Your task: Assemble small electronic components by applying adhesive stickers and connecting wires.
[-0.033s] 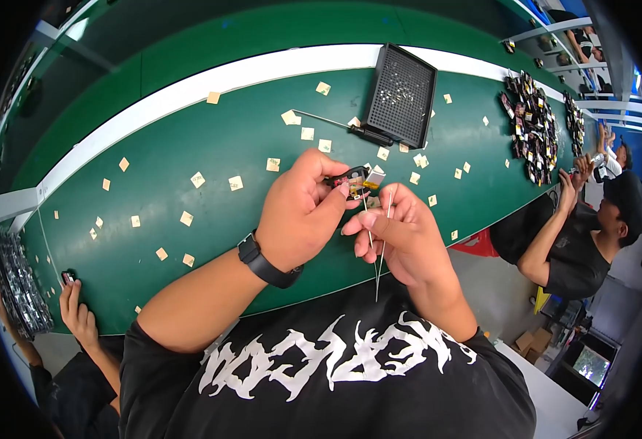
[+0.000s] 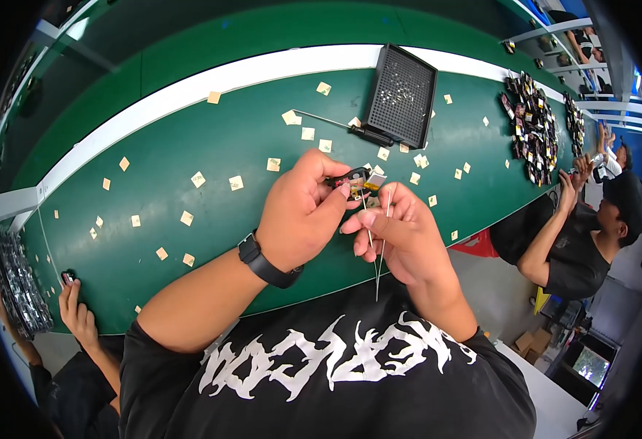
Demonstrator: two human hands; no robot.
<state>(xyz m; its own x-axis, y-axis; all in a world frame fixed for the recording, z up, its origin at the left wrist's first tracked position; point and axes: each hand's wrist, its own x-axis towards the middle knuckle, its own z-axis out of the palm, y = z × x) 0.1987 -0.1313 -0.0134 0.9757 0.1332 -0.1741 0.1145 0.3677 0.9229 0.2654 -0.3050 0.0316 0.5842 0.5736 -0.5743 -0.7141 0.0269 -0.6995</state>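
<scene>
My left hand [image 2: 303, 208], with a black watch band on its wrist, is closed around a small black electronic housing [image 2: 346, 178]. Inside the housing, reddish circuit parts show, and a silver battery-like pouch with a yellow strip [image 2: 374, 180] sticks out at its right side. Thin metal tweezers [image 2: 377, 272] are pinched in my right hand [image 2: 401, 230]; one long arm reaches up to the housing's lower edge and their joined end points toward my shirt. Fingers partly hide the housing, so I cannot tell exactly what the tip touches.
Beyond my hands stands a black tray [image 2: 401, 95] of small shiny pieces, beside a black-handled screwdriver [image 2: 371, 135]. Many small beige squares [image 2: 235, 183] dot the green table [image 2: 211, 150]. Dark assemblies [image 2: 532, 128] are piled at right. Co-workers sit at both sides, one in a black cap [image 2: 626, 208].
</scene>
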